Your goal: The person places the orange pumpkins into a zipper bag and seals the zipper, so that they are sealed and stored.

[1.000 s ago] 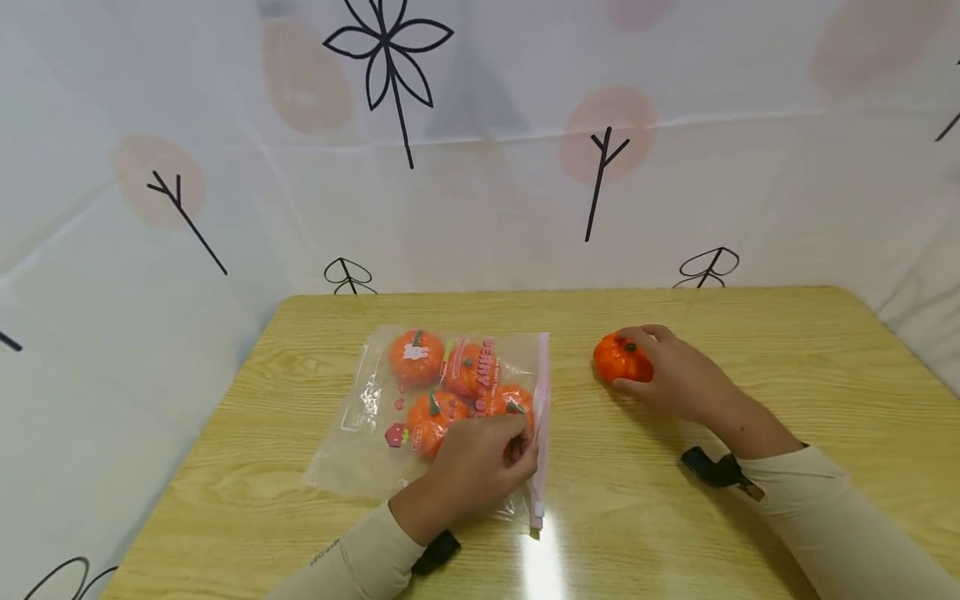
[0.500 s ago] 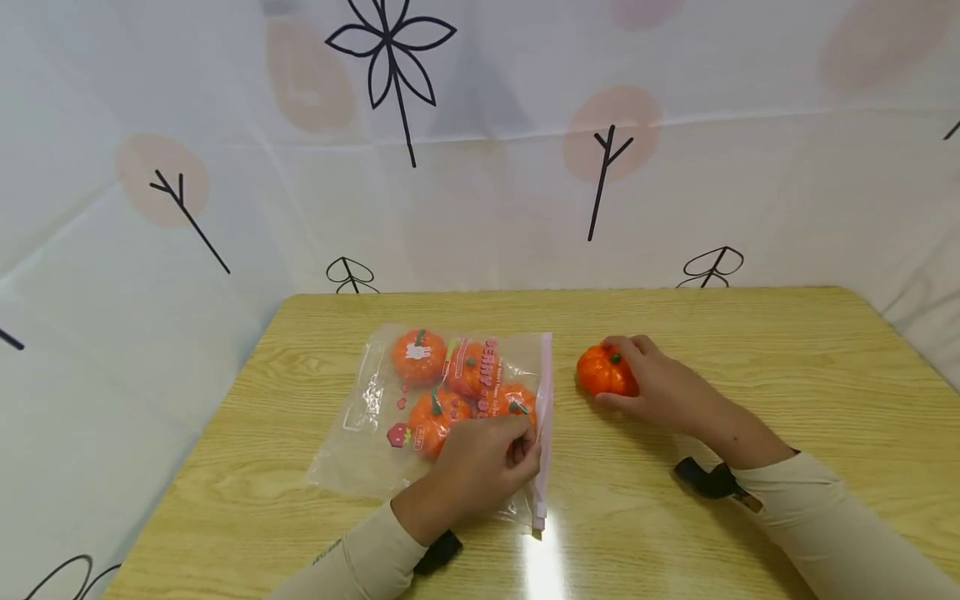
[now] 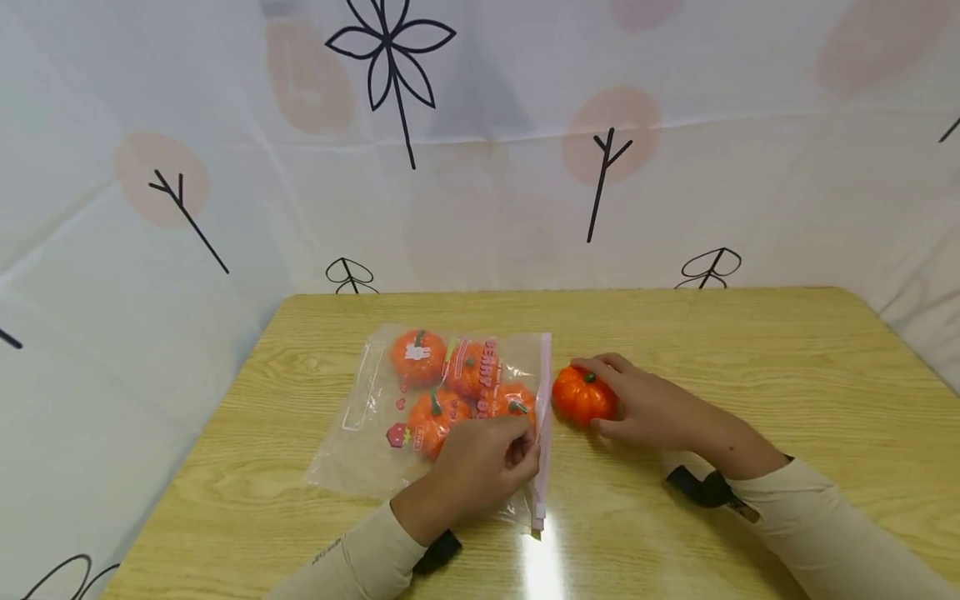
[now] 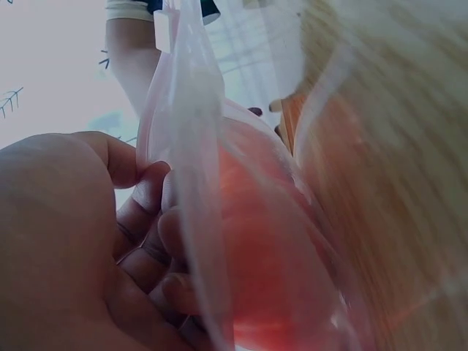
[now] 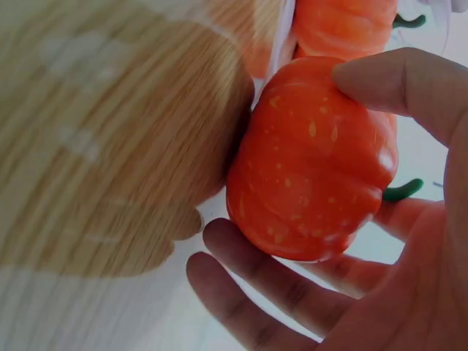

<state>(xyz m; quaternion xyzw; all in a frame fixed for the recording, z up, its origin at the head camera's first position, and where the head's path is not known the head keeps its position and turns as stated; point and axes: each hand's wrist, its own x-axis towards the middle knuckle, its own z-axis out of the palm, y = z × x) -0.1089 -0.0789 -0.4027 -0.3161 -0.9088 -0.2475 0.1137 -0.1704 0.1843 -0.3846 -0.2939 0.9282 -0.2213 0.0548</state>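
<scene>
A clear zip bag [image 3: 352, 454] with pink printing lies on the table, several small orange pumpkins [image 3: 420, 357] inside it. My left hand [image 3: 480, 462] pinches the upper layer of the bag near its pink zip edge [image 3: 546, 392]; the left wrist view shows the thumb and index finger [image 4: 150, 186] on that edge, lifted off the layer below. Just right of the bag's mouth, my right hand [image 3: 648, 408] holds a loose orange pumpkin [image 3: 581, 396] with a green stem. In the right wrist view the thumb and fingers curl round this pumpkin [image 5: 314, 161], close to a bagged one.
The wooden table [image 3: 712, 333] reaches back to a white cloth [image 3: 480, 208] with plant drawings. A zip slider [image 3: 540, 510] sits at the near end of the bag's edge. Dark straps [image 3: 701, 486] are on the wrists.
My right hand has brought the loose pumpkin leftward and nearer, up to the bag's zip edge. The left hand and the bag have stayed in place.
</scene>
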